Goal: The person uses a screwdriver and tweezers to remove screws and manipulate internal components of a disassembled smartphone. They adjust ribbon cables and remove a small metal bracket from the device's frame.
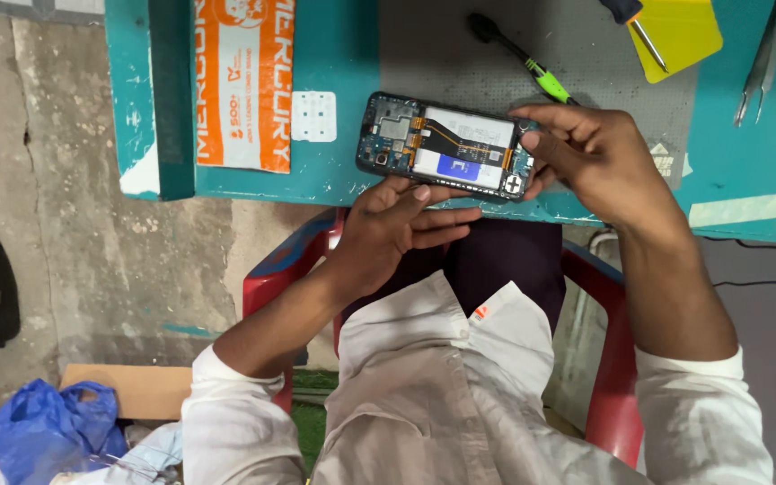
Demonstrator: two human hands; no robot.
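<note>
Single head-worn view, looking steeply down, close over teal workbench (343,36)

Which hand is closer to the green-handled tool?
Right. The right hand sits just below the green-handled tool; the left hand is farther away, under the opened phone.

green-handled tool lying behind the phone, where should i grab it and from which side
Grip the green handle, coming from above: the tool lies flat on the grey mat with its black end pointing away, and the right hand sits just beside the handle.
</note>
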